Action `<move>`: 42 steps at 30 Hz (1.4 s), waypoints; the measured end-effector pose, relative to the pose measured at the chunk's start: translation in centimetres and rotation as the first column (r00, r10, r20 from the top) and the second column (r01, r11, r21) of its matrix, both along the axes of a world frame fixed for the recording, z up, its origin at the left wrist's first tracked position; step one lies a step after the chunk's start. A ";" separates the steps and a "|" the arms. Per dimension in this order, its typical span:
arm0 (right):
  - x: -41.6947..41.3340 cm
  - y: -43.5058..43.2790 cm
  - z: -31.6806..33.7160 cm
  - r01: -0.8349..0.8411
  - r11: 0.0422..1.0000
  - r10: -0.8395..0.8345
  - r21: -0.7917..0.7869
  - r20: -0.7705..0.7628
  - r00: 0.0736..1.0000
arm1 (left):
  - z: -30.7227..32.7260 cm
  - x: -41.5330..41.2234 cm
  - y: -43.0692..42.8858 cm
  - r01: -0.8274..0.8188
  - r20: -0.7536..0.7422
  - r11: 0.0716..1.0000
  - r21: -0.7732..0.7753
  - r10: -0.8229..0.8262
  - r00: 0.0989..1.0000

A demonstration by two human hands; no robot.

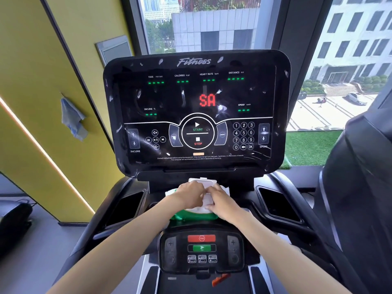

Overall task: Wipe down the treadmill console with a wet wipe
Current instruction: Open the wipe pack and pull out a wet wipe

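Note:
The black treadmill console (197, 111) stands upright ahead, lit with "SA" in red and smeared with white streaks and specks. Below it, on the shelf, lies a green and white wet wipe pack (194, 216) with its white flip lid (204, 181) raised. My left hand (188, 194) rests on the pack's left side with curled fingers. My right hand (221, 202) pinches a white wet wipe (207, 199) at the pack's opening. Both hands meet over the pack and hide most of its top.
A lower control panel (201, 250) with a red stop and a green go button sits under my forearms. Cup-holder recesses (127, 205) flank the shelf. A blue cloth (72, 119) hangs on the yellow wall at left. Another black machine (360, 187) stands at right.

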State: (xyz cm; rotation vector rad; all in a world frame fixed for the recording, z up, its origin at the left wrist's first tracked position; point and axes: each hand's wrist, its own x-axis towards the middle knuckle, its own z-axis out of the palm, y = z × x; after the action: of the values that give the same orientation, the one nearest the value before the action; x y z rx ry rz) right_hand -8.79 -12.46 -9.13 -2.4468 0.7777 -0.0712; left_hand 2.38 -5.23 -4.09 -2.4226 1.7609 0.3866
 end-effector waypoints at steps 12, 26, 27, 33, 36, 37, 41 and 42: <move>0.0 0.1 0.2 0.032 0.999 -0.033 0.010 0.019 0.999 | 0.2 -1.0 0.4 0.160 0.243 0.984 0.076 -0.174 0.954; -0.3 0.1 0.4 0.038 0.999 -0.037 -0.024 0.043 0.998 | 0.2 -0.3 0.4 0.171 0.177 0.985 -0.012 -0.166 0.970; -0.3 0.0 0.4 0.036 0.999 -0.035 -0.024 0.047 0.998 | 0.0 0.2 0.6 0.096 0.071 0.993 -0.067 -0.091 0.993; -0.1 0.2 1.0 0.031 0.991 -0.022 -0.129 0.072 0.997 | -1.0 1.6 1.3 -0.159 -0.266 0.963 -0.218 0.098 0.959; 0.0 0.5 1.3 0.010 0.980 0.006 -0.198 0.084 0.996 | -0.9 2.0 1.5 -0.198 -0.349 0.957 -0.212 0.115 0.930; 0.1 0.5 1.3 0.005 0.978 0.016 -0.208 0.096 0.995 | -0.8 2.0 1.6 -0.207 -0.372 0.954 -0.215 0.116 0.921; 0.3 0.7 1.8 -0.040 0.963 0.064 -0.267 0.083 0.994 | -1.0 2.1 1.9 -0.226 -0.409 0.946 -0.233 0.116 0.905; 0.4 0.6 1.8 -0.065 0.948 0.087 -0.310 0.057 0.995 | -1.0 2.0 1.9 -0.226 -0.408 0.945 -0.235 0.115 0.906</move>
State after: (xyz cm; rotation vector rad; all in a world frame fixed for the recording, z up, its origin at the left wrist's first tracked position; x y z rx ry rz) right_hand -8.42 -11.82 -7.32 -2.7492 0.6827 -0.2669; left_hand 4.41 -3.33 -5.13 -2.8776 1.8574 0.7342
